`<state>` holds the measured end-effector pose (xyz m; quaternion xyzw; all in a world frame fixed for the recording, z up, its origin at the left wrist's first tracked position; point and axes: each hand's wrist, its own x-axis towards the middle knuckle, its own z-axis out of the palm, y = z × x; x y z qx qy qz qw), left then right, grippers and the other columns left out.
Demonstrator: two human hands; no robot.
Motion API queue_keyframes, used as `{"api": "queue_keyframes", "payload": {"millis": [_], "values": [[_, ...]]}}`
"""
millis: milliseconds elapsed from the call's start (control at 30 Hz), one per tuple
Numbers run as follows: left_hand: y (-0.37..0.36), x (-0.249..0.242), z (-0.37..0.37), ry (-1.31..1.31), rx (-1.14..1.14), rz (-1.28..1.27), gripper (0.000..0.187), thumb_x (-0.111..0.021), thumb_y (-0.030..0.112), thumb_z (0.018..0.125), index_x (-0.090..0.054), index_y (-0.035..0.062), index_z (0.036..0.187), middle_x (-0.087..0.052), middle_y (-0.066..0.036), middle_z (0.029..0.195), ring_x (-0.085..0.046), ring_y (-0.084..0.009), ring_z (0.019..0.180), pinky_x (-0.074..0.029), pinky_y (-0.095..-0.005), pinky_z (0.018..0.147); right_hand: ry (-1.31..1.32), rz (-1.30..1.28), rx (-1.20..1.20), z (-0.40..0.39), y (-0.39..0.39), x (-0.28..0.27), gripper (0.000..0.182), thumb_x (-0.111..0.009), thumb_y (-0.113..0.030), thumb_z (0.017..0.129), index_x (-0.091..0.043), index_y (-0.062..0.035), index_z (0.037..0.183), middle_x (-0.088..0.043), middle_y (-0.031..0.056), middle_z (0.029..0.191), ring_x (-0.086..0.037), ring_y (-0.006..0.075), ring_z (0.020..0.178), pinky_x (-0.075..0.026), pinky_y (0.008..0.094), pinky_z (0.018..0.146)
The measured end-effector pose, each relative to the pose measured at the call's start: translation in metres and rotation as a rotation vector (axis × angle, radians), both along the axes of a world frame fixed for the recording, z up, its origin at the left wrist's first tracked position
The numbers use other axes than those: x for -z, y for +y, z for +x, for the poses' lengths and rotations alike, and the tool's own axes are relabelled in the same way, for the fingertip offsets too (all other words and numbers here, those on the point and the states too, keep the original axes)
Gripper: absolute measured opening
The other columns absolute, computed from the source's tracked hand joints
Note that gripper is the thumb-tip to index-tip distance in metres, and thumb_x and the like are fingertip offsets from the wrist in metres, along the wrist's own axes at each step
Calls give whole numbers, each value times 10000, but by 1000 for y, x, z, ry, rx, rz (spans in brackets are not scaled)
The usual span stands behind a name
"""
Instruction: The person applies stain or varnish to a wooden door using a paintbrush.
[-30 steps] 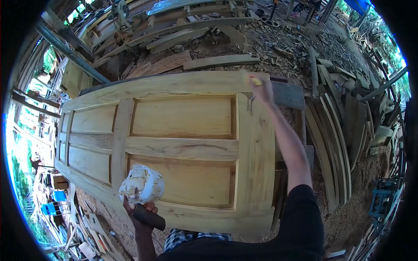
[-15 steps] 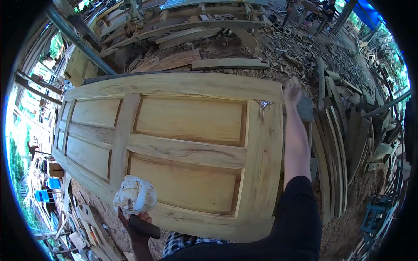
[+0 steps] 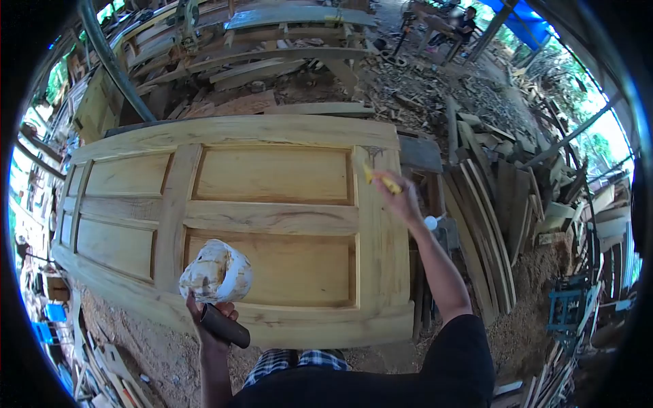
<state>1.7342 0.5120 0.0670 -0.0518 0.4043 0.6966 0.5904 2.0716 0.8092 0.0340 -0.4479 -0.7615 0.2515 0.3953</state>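
Note:
A panelled wooden door [image 3: 272, 216] lies flat in front of me. My left hand [image 3: 216, 323] is wrapped around a dark cylindrical handle [image 3: 226, 326] close below a white container [image 3: 216, 273] streaked with brown, over the door's near edge. My right hand [image 3: 400, 196] grips a yellow-handled brush [image 3: 383, 179]. The brush tip is over the upper right corner of the door, close to a small dark wet-looking streak [image 3: 373, 154] on the wood.
Long boards [image 3: 479, 234] stand stacked to the right of the door. A blue-grey metal post [image 3: 115, 71] rises at the far left. Wood scraps [image 3: 435, 88] cover the ground behind. A person [image 3: 466, 26] sits in the far background.
My right hand has come back from beyond the door's far right corner to over its surface, and the brush now shows. The shiny patch at that corner looks smaller. My view has shifted right.

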Motion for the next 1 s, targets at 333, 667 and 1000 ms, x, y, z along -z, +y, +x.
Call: {"api": "queue_keyframes", "payload": {"millis": [333, 667, 1000], "values": [[-133, 9, -82, -39, 28, 92, 510, -524, 579, 784, -471, 92, 927, -457, -3, 585, -445, -122, 496, -389, -253, 451, -129, -200, 146, -33, -261, -24, 162, -605, -157, 826, -615, -43, 941, -633, 112, 839, -619, 224, 754, -473, 297, 669], [-251, 24, -123, 72, 19, 59, 538, -515, 584, 790, -470, 93, 1004, -431, 17, 582, -438, -105, 489, -358, -236, 440, -82, -313, 155, -86, -404, -4, 173, -602, -181, 841, -616, -48, 950, -634, 98, 836, -617, 197, 764, -466, 284, 663], [-301, 16, -127, 20, -62, 141, 575, -520, 599, 779, -470, 96, 1053, -440, 16, 584, -433, -104, 493, -364, -249, 469, -114, -43, 24, -131, -441, -12, 234, -554, -254, 867, -606, -25, 861, -588, 109, 771, -564, 286, 687, -454, 352, 623]]}}
